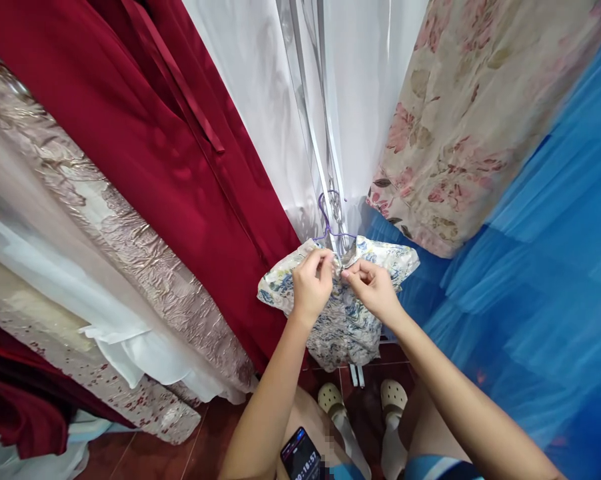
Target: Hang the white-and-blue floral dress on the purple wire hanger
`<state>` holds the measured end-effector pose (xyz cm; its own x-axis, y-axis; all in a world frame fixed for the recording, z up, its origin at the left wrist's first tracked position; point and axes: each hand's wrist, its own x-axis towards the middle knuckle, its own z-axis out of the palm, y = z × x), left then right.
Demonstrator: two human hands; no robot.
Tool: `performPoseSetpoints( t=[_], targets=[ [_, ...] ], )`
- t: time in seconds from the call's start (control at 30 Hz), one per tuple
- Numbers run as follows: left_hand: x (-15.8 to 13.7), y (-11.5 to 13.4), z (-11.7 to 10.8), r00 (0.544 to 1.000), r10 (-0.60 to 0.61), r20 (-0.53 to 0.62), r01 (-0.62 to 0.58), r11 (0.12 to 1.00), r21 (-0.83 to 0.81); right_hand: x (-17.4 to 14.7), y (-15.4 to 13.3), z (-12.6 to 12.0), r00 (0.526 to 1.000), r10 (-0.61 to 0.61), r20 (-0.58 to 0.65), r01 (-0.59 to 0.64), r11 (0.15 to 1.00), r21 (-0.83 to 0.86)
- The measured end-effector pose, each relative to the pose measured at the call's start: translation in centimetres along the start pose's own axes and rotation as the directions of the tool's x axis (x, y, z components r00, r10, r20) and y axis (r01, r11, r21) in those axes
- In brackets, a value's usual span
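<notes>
A small floral blouse (341, 337) in white, blue and yellow hangs in front of me on a purple hanger (325, 212), its short sleeves spread to both sides. At the left of its neckline, my left hand (312, 283) is closed in a pinch, fingertips near the front opening. My right hand (374, 288) pinches the neckline edge on the other side, thumb against forefinger. Whatever small detail lies between the fingertips is too fine to make out. Long whitish, ribbon-like strips (308, 113) run down behind the hanger to the neckline.
Hanging garments surround me: a dark red dress (180, 173), a white one (245, 73), a cream floral one (445, 147) and blue tulle (530, 287). A phone (300, 457) showing a timer rests by my leg. My pale clogs (330, 398) stand on red tiles (210, 437).
</notes>
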<state>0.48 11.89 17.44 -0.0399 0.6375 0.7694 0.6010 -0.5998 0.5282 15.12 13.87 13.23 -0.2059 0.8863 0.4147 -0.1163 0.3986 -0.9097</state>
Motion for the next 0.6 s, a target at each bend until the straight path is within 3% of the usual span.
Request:
performPoseSetpoints(
  t=[0.07,0.17,0.23,0.27,0.33,0.4,0.5,0.6],
  targets=[
    [0.4,-0.7,-0.8,0.988,-0.085,-0.132,0.080,0.996,-0.044,-0.8,1.3,-0.4,1.000,0.015,0.019,-0.013,0.997,-0.070],
    [0.9,-3.7,-3.1,0.913,-0.219,-0.343,0.188,0.974,-0.123,-2.3,2.8,-1.5,0.995,0.076,0.060,-0.068,0.989,-0.128],
    [0.8,-6.5,-4.7,0.809,-0.396,-0.434,0.263,0.905,-0.334,-3.3,3.3,-2.2,0.989,0.125,0.085,-0.113,0.985,-0.129],
    [0.6,-8.0,-5.3,0.720,-0.525,-0.455,0.290,0.822,-0.490,-3.6,3.4,-2.4,0.985,0.143,0.099,-0.130,0.984,-0.125],
    [-0.3,-10.7,-6.2,0.545,-0.726,-0.420,0.301,0.637,-0.710,-4.2,3.5,-2.5,0.977,0.167,0.133,-0.151,0.981,-0.125],
    [-1.5,-12.7,-6.4,0.431,-0.830,-0.355,0.322,0.509,-0.799,-4.6,3.8,-2.1,0.969,0.179,0.170,-0.158,0.979,-0.133],
    [-3.6,-14.0,-5.3,0.342,-0.911,-0.230,0.390,0.360,-0.847,-5.3,4.9,-1.8,0.961,0.187,0.204,-0.162,0.978,-0.133],
    [-6.2,-13.8,-3.2,0.322,-0.943,-0.086,0.434,0.228,-0.872,-6.2,6.9,-2.4,0.945,0.266,0.190,-0.237,0.958,-0.161]
  ],
)
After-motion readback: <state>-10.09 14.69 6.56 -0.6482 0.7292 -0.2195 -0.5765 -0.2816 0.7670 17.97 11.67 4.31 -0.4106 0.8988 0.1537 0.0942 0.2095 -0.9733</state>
